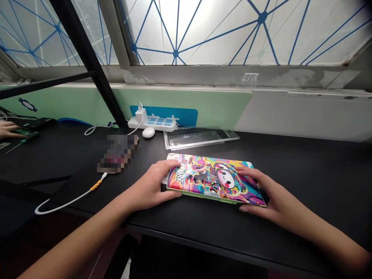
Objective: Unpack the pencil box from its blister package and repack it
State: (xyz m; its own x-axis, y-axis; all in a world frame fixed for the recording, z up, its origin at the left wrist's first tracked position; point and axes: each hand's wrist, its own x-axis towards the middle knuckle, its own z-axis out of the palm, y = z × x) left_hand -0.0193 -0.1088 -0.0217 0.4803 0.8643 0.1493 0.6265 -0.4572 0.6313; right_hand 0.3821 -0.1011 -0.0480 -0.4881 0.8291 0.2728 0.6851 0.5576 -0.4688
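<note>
A flat colourful case (215, 179) printed with a cartoon panda lies on the black desk (305, 174) in front of me. My left hand (152, 186) grips its left end, thumb under the front edge and fingers curled over the top. My right hand (266, 193) holds its right end, fingers laid along the top corner and thumb at the front edge. The case looks slightly raised at the front, with a pale green edge showing underneath.
A clear plastic tray (200, 137) lies behind the case. A white power strip (154, 123) with a plugged charger and a white oval object (148, 132) sit by the wall. A blurred phone (117, 154) on a white cable lies left. Another person's hand (8, 130) rests far left.
</note>
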